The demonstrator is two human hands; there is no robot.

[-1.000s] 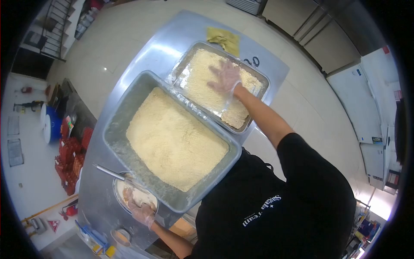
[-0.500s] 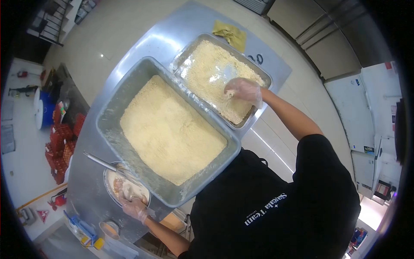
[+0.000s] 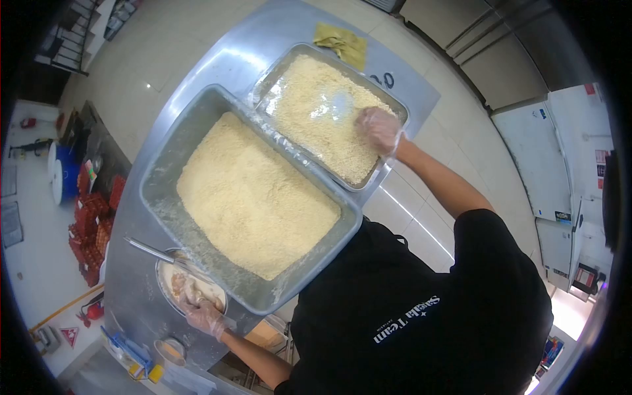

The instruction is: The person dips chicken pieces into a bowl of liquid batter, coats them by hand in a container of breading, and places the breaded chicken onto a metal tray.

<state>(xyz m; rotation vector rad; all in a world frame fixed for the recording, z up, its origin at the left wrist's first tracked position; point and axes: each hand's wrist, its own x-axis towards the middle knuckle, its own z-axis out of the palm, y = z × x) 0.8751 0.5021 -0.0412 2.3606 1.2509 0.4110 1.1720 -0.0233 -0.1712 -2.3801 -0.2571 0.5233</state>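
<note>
Right hand (image 3: pixel 380 131) first: a second ago it lies spread flat on the crumbs; now it is bunched closed at the tray's right side. Your left hand (image 3: pixel 206 318) stays at the bowl.

Largest to smallest:

Tub (image 3: pixel 161 187), on the counter (image 3: pixel 131 286) between your hands. Judged heavy when this full, its walls stiff; best held by two opposite rims. Grey-green, dusty inside, with a broad mound of pale yellow crumb (image 3: pixel 263 197).

Tray (image 3: pixel 276 71), just beyond the tub's long side. Probably rigid, lighter than the tub; take it by the short ends. Its crumb layer (image 3: pixel 309 115) should be loose and dry, giving under pressure; scoop rather than pinch. Metal, shallow; the layer is uneven, thin and shiny-bare near the middle. Your right hand rests on it, and you cannot tell whether the fingers enclose anything.

Bowl (image 3: pixel 158 280), by the tub's near-left corner. Likely light enough to steady by its rim. Round, holding a creamy liquid, with a whisk (image 3: pixel 151 250) leaning across.

Wet pieces (image 3: pixel 178 284), in the bowl. Expect them soft and slippery; support from beneath. Pinkish-orange and whitish, partly coated. Your gloved left fingers dip among them; whether they grip one, you cannot tell.
</note>
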